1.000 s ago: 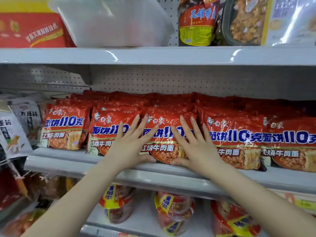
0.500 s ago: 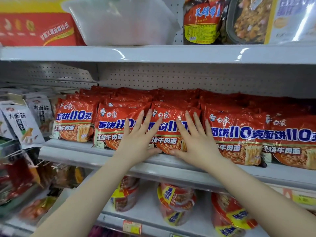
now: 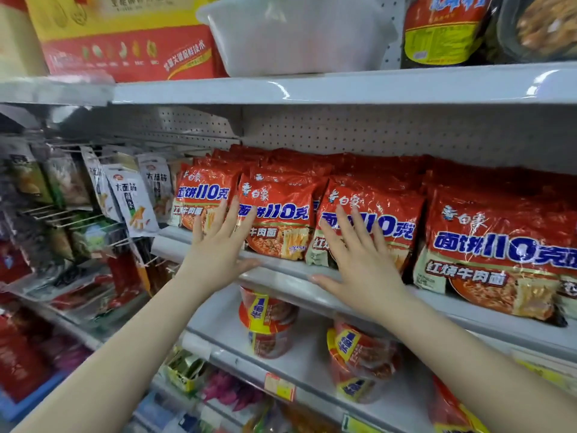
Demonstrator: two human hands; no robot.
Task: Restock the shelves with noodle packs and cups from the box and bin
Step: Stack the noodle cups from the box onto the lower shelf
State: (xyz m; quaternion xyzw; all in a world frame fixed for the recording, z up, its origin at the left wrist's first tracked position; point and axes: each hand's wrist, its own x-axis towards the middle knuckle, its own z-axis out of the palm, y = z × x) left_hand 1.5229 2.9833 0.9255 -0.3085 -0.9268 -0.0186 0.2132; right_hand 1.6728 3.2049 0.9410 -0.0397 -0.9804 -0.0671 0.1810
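Red noodle packs (image 3: 278, 220) with blue lettering stand in a row on the middle shelf (image 3: 290, 273), with more stacked behind. My left hand (image 3: 220, 245) lies flat with spread fingers against the fronts of the two leftmost packs, thumb at the shelf lip. My right hand (image 3: 362, 260) presses flat on the third pack (image 3: 384, 214), fingers straight, thumb along the shelf edge. Neither hand holds anything. Red noodle cups (image 3: 265, 323) stand on the shelf below.
A translucent white bin (image 3: 296, 35) and a red-and-yellow box (image 3: 125, 42) sit on the top shelf (image 3: 343, 85), beside dark food packets. Hanging snack bags (image 3: 131, 198) on wire hooks fill the left side. Lower shelves hold more packets.
My view has swung left and closer. My left hand slid left from the second pack toward the first; my right hand stays flat on the pack beside it.
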